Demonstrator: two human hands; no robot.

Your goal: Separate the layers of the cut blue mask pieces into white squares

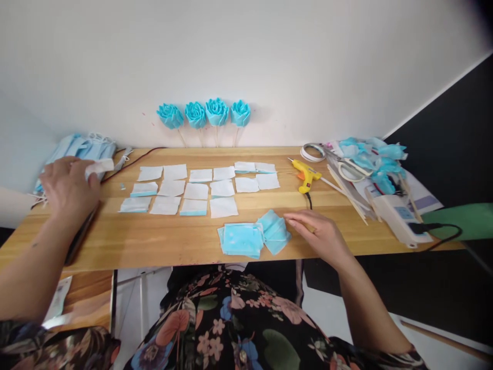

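Observation:
My left hand (71, 187) is at the table's left side, its fingers closed around a small white piece of fabric (100, 166). It is above the near part of a stack of pale blue face masks (87, 146). My right hand (321, 236) rests near the front edge, fingers stretched out and holding nothing I can see. Its fingertips are at the edge of a fanned blue mask piece (275, 231); whether they touch it I cannot tell. Next to that lies a pile of cut blue mask pieces (242, 240). White fabric squares (193, 191), some blue-edged, lie in rows beyond.
Several blue fabric flowers (216, 112) on sticks stand against the wall. A yellow glue gun (306, 173), a tape roll (312, 152), scissors (352, 169), blue scraps (385, 159) and a white power strip (400, 218) lie on the right. A dark phone-like object (81, 234) lies under my left wrist.

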